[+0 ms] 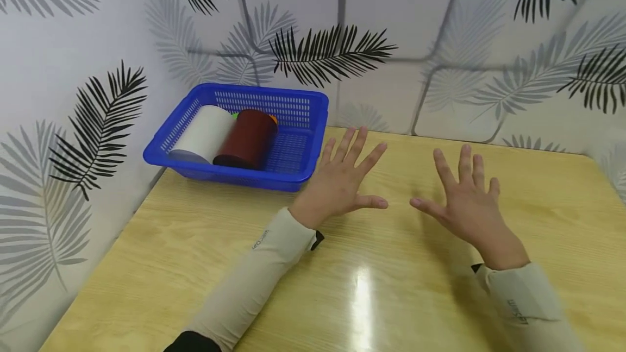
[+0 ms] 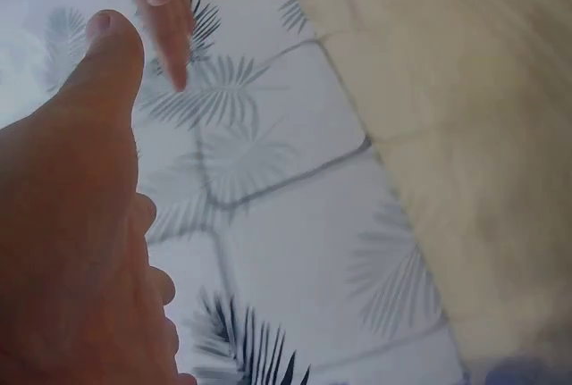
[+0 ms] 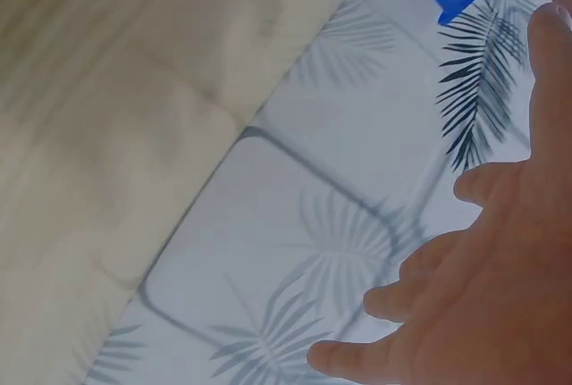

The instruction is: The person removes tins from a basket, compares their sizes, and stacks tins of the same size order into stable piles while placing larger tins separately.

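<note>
Closest to us, we see pale sleeves (image 1: pixel 256 276) stretched over a light wooden table (image 1: pixel 171 243). Past them, both hands have their fingers spread wide: the right hand (image 1: pixel 471 208) above the tabletop, the left hand (image 1: pixel 337 183) near the right end of a blue basket (image 1: pixel 244 177). Inside it we find a white cylinder (image 1: pixel 205 130) and a dark red cylinder (image 1: pixel 248 137) side by side, something orange (image 1: pixel 275 119) partly hidden behind them. Beyond, we face a leaf-patterned wall (image 1: pixel 381 96)
</note>
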`<state>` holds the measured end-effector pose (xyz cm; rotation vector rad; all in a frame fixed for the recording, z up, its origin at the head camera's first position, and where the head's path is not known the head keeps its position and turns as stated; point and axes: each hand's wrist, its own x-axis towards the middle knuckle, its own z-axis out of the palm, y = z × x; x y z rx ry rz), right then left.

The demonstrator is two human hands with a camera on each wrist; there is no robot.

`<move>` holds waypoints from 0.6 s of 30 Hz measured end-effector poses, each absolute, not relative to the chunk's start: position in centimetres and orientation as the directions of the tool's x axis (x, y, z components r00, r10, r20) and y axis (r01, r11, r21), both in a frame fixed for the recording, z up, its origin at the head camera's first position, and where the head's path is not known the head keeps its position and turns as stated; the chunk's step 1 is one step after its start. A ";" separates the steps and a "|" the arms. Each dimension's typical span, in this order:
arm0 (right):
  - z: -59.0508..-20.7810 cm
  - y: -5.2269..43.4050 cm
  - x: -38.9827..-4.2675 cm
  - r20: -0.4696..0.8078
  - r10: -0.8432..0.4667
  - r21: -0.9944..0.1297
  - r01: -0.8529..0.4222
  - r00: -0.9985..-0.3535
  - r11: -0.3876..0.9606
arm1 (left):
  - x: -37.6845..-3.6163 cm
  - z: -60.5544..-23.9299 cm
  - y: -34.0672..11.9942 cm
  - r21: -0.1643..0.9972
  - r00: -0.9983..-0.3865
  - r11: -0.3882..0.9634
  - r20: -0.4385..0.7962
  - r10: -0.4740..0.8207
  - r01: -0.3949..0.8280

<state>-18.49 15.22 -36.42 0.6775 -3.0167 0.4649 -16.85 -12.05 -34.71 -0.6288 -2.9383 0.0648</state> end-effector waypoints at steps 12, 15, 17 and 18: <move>-32.9 8.6 -19.9 0.120 -0.508 -0.311 -0.518 -0.853 0.797 | -16.2 -30.9 -23.9 0.041 -0.928 0.936 0.151 0.340 0.350; -32.0 6.6 -20.2 0.107 -0.533 -0.315 -0.537 -0.840 0.783 | -15.9 -30.7 -27.6 0.064 -0.938 0.945 0.160 0.308 0.321; -31.4 5.3 -20.5 0.101 -0.547 -0.320 -0.548 -0.831 0.773 | -15.6 -30.6 -30.0 0.079 -0.945 0.951 0.164 0.284 0.300; -31.1 4.6 -20.6 0.099 -0.553 -0.322 -0.553 -0.827 0.769 | -15.5 -30.6 -31.2 0.086 -0.949 0.955 0.165 0.268 0.284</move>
